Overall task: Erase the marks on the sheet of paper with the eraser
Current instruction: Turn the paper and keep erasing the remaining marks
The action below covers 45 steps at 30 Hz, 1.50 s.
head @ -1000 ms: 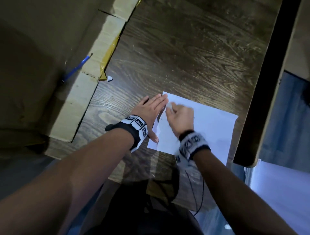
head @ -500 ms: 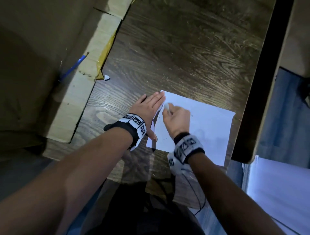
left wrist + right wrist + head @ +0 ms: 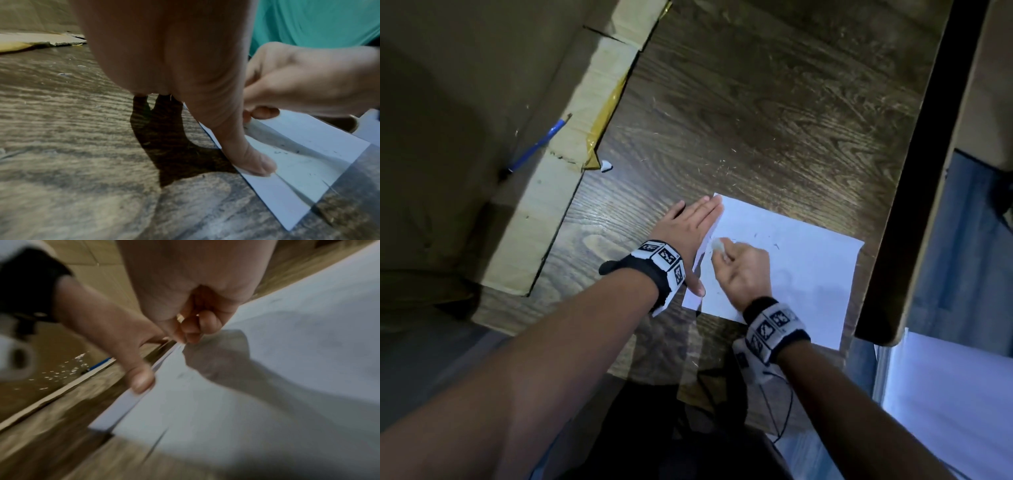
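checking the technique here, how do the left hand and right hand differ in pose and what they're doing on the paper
The left hand lies flat with straight fingers, pressing the left edge of the sheet of paper; the right hand is curled, pinching the eraser. The left hand lies half on the wooden table; the right hand is over the sheet among the marks. Both wear wrist bands, and both work on the same sheet.

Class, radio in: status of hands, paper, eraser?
Left hand flat, pinning paper edge. Right hand pinches eraser on paper. Marks remain. Nothing in the way.
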Available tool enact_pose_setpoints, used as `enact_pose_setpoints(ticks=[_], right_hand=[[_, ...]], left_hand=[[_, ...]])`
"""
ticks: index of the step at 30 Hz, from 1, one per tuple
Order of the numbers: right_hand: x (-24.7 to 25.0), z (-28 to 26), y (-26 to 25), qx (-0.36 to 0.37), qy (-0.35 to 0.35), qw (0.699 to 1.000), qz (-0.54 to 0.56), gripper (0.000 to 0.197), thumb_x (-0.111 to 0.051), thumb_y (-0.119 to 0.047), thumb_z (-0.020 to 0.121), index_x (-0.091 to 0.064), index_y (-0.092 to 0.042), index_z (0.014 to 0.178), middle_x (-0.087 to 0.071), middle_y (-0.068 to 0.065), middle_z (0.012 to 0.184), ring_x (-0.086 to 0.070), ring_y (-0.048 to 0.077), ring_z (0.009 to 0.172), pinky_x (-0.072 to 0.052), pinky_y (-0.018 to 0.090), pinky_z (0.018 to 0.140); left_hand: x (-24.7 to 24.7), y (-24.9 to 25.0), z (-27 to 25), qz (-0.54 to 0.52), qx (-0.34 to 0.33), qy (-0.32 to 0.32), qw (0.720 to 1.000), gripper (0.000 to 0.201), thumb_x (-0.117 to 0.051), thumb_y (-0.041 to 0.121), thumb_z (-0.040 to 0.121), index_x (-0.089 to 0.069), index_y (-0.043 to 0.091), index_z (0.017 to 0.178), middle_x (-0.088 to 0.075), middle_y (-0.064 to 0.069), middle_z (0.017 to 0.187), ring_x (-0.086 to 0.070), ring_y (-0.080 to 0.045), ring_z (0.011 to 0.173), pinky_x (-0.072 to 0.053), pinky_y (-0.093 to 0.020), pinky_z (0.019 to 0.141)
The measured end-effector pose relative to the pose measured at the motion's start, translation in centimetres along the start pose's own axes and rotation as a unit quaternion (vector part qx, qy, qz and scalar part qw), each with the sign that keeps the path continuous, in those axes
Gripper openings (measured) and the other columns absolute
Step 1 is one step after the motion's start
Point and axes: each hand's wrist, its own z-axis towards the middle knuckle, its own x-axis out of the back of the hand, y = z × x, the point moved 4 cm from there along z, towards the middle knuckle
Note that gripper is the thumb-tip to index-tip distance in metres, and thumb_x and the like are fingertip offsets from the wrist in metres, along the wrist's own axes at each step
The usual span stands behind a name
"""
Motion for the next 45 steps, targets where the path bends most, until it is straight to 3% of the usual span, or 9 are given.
enact_pose_setpoints(ticks=[5,10,17,24,31,35,39,42,45], right_hand=[[1.1,5.4,-0.7,-0.018,0.072,0.996,-0.041,0.028,-0.048,-0.033,0.087,-0.050,-0.016,0.066,-0.045,0.004,0.055,-0.045,0.028,0.055,-0.044,0.036,0.053],[0.0,-1.6,-0.9,0.037,-0.003,0.999,0.009,0.039,-0.054,-0.029,0.092,-0.037,-0.015,0.060,-0.028,-0.005,0.049,-0.038,0.024,0.046,-0.043,0.037,0.048],[0.2,2.8,-1.5,0.001,0.035,0.999,0.000,0.029,-0.053,-0.030,0.090,-0.047,-0.020,0.064,-0.048,0.003,0.056,-0.055,0.032,0.058,-0.049,0.039,0.056],[0.5,1.9,-0.8,0.023,0.007,0.999,-0.022,0.037,-0.053,-0.033,0.092,-0.044,-0.017,0.060,-0.046,0.002,0.049,-0.043,0.025,0.051,-0.041,0.031,0.053],[0.3,-1.5,0.3,0.023,0.042,0.999,0.008,0.023,-0.055,-0.028,0.092,-0.063,-0.015,0.074,-0.039,-0.005,0.053,-0.044,0.020,0.051,-0.044,0.032,0.052],[0.2,-3.3,2.7,0.042,-0.015,0.999,0.019,0.024,-0.058,-0.023,0.090,-0.074,-0.019,0.107,-0.037,-0.007,0.051,-0.043,0.019,0.051,-0.044,0.031,0.054],[1.7,-2.3,4.3,-0.039,0.012,0.995,0.090,0.028,-0.062,-0.039,0.091,-0.074,-0.014,0.095,-0.060,0.013,0.063,-0.059,0.028,0.064,-0.052,0.036,0.066],[2.6,-1.7,5.0,-0.045,0.041,0.997,0.055,0.033,-0.059,-0.043,0.093,-0.063,-0.017,0.073,-0.046,-0.001,0.064,-0.051,0.016,0.063,-0.044,0.030,0.062],[3.1,-1.4,5.6,-0.038,0.086,0.992,0.084,0.030,-0.059,-0.040,0.094,-0.063,-0.012,0.085,-0.046,-0.010,0.080,-0.054,0.007,0.077,-0.044,0.020,0.071]], left_hand=[[0.0,-0.1,0.1,-0.006,-0.007,0.005,1.000,0.162,-0.076,0.085,0.045,0.017,0.015,0.158,0.021,0.002,0.166,0.014,-0.016,0.154,0.005,-0.040,0.124],[-0.1,-0.1,0.1,-0.001,-0.002,0.002,1.000,0.164,-0.075,0.087,0.045,0.020,0.015,0.157,0.023,0.002,0.165,0.015,-0.016,0.154,0.003,-0.041,0.125],[0.0,-0.1,0.0,-0.015,-0.010,0.008,1.000,0.162,-0.077,0.084,0.044,0.016,0.016,0.159,0.021,0.004,0.166,0.014,-0.014,0.153,0.004,-0.039,0.124],[-0.1,-0.2,0.2,-0.013,-0.006,-0.003,1.000,0.161,-0.077,0.083,0.047,0.019,0.016,0.158,0.024,0.004,0.165,0.016,-0.014,0.153,0.006,-0.039,0.124],[0.0,-0.1,-0.1,-0.005,-0.002,-0.012,1.000,0.158,-0.076,0.083,0.052,0.022,0.016,0.157,0.028,0.003,0.164,0.019,-0.015,0.152,0.007,-0.039,0.124],[0.5,0.4,0.0,0.006,0.004,-0.012,1.000,0.159,-0.077,0.081,0.052,0.021,0.013,0.157,0.025,0.000,0.165,0.017,-0.018,0.153,0.003,-0.041,0.125],[1.1,1.7,0.3,0.022,-0.004,-0.015,1.000,0.154,-0.081,0.076,0.052,0.011,0.014,0.159,0.017,-0.011,0.166,0.010,-0.027,0.154,0.000,-0.042,0.124],[1.8,2.9,0.8,-0.043,-0.033,0.027,0.998,0.129,-0.075,0.075,0.064,-0.012,0.016,0.159,0.003,-0.006,0.167,0.006,-0.022,0.154,0.001,-0.039,0.123],[1.4,3.7,1.6,-0.102,-0.050,0.034,0.993,0.120,-0.075,0.069,0.073,-0.011,0.017,0.160,0.008,0.001,0.168,0.008,-0.016,0.154,-0.004,-0.038,0.125]])
